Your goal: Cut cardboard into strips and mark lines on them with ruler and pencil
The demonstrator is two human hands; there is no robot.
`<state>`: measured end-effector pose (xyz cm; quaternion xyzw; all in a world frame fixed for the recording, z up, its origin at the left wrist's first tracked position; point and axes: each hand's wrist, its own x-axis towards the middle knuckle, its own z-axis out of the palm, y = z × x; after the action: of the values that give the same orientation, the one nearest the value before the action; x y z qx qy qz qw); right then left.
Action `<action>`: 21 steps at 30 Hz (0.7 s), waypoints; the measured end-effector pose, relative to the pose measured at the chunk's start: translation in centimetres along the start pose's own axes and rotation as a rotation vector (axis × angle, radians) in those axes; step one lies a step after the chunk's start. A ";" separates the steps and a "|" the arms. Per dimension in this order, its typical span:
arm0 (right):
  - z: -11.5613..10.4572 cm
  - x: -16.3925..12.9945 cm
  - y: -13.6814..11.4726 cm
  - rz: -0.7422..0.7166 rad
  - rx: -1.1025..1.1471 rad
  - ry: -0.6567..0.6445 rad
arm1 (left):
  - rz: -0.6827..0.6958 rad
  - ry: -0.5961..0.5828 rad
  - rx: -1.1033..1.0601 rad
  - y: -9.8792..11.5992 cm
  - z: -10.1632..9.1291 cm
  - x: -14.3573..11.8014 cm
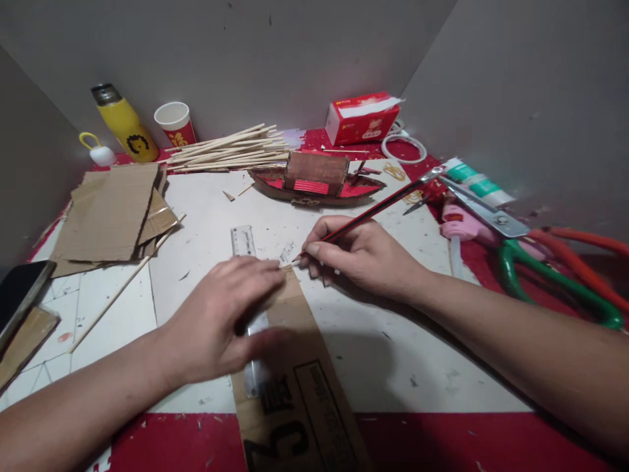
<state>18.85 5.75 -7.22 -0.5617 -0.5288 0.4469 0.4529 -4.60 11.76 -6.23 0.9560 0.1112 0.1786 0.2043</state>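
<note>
My right hand (351, 255) grips a dark red-and-black pencil (366, 215), its tip at the far end of a brown cardboard strip (297, 314). The strip lies lengthwise toward me, with black printing on its near part. My left hand (223, 311) is spread over the strip's left edge and a clear plastic ruler (242, 240), fingers stretched out and thumb apart. It hides the ruler's middle; whether it presses on the ruler I cannot tell. Beyond both hands stands a cardboard model boat (317, 178) with a brown canopy and red inside.
Cardboard pieces (105, 216) and a thin stick (125, 288) lie left, near a phone (19, 295). Behind are a yellow bottle (125, 124), paper cup (174, 121), wooden sticks (230, 149) and tissue pack (363, 118). Large scissors (501, 219) and a pink glue gun (462, 223) lie right.
</note>
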 end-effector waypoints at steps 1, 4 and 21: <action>0.0 0.0 -0.1 0.002 0.033 0.022 | -0.054 0.091 0.001 -0.3 -0.4 0.0; -0.1 -0.2 -0.2 -0.042 0.078 0.086 | -0.257 0.239 0.110 -1.1 -1.1 0.3; 0.0 -1.0 0.6 -0.245 -0.243 0.103 | -0.284 -0.151 0.381 -2.4 -0.1 0.4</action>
<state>18.94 4.73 -7.74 -0.5661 -0.6194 0.2917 0.4591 -4.61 14.07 -7.07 0.9626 0.2607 0.0521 0.0512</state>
